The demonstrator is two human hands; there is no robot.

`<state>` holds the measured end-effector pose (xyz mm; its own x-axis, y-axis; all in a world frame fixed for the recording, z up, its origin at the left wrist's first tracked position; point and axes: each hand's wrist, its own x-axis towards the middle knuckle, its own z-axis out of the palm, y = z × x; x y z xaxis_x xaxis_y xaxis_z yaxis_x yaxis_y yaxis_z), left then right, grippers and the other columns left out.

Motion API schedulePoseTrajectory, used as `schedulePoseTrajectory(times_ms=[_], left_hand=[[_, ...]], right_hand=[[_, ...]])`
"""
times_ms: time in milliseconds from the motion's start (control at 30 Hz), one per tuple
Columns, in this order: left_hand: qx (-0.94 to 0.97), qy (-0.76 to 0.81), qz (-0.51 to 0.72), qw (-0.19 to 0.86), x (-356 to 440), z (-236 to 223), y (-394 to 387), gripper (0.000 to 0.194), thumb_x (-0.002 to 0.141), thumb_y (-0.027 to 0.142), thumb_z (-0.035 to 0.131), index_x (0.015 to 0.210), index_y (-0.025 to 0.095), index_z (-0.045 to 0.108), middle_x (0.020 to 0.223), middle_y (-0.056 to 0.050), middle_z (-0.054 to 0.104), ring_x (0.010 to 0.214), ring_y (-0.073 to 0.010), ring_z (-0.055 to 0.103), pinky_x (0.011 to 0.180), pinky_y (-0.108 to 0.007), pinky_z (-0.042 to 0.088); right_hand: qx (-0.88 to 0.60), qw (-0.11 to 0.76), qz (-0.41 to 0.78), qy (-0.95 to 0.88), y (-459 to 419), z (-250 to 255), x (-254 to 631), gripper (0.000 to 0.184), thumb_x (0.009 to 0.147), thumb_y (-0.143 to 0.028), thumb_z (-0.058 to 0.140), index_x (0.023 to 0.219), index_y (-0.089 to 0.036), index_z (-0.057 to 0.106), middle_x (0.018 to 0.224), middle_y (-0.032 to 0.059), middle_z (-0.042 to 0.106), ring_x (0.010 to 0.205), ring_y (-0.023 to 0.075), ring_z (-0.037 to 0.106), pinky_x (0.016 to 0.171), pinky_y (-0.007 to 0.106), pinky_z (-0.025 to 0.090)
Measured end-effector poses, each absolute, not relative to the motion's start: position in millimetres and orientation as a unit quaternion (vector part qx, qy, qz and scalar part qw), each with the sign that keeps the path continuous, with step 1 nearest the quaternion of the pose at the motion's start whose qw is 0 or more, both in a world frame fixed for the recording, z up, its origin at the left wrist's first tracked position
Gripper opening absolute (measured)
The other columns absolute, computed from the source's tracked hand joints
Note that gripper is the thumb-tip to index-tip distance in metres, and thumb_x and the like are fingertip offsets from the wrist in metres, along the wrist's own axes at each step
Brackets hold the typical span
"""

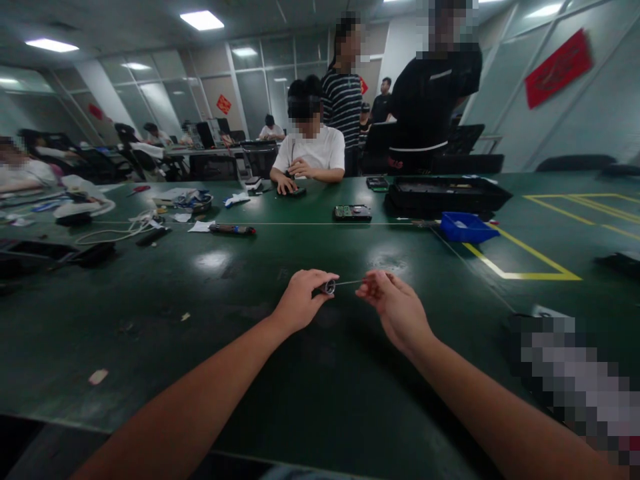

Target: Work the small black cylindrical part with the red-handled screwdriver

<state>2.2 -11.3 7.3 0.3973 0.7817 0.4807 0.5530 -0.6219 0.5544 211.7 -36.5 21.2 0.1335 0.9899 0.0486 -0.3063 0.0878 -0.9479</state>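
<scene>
Over the green table (280,373), my left hand (303,300) pinches a small round piece (329,287) between thumb and fingers. Its ring-shaped end looks grey and shiny and faces right; my fingers cover the rest. From that end a thin pale strand or rod (347,283) runs almost level to my right hand (393,300). There my fingertips are closed together on its far end. Whether it is stiff or flexible, I cannot tell. Both hands are a little above the tabletop, a short gap apart.
Beyond my hands lie a dark pen-like tool (233,229), a hard drive (353,212), a blue bin (467,228) and a long black tray (445,195). A person in white (320,150) works opposite. Cables and parts (125,227) clutter the left; a blurred-out item (580,373) lies right.
</scene>
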Motion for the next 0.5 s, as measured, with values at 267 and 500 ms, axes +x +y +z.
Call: schedulePoseTrajectory(times_ms=[267, 500], left_hand=[[0.821, 0.426, 0.342, 0.164, -0.4, 4.4, -7.0, 0.04, 0.085, 0.021, 0.072, 0.124, 0.028, 0.066, 0.121, -0.003, 0.069, 0.114, -0.023, 0.061, 0.104, -0.045, 0.042], [0.814, 0.427, 0.353, 0.176, 0.2, 6.7, -8.3, 0.041, 0.084, 0.021, 0.074, 0.124, 0.027, 0.066, 0.119, -0.003, 0.07, 0.11, -0.023, 0.061, 0.101, -0.042, 0.043]], right_hand=[[-0.483, 0.621, 0.436, -0.437, -30.6, 16.5, 218.1, 0.026, 0.085, -0.046, 0.069, 0.085, -0.02, 0.066, 0.077, 0.0014, 0.064, 0.07, 0.0163, 0.062, 0.071, 0.034, 0.056], [-0.475, 0.592, 0.354, -0.547, -39.3, 18.0, 214.8, 0.03, 0.092, -0.05, 0.06, 0.095, -0.021, 0.065, 0.082, 0.0028, 0.068, 0.076, 0.0189, 0.065, 0.077, 0.038, 0.053]])
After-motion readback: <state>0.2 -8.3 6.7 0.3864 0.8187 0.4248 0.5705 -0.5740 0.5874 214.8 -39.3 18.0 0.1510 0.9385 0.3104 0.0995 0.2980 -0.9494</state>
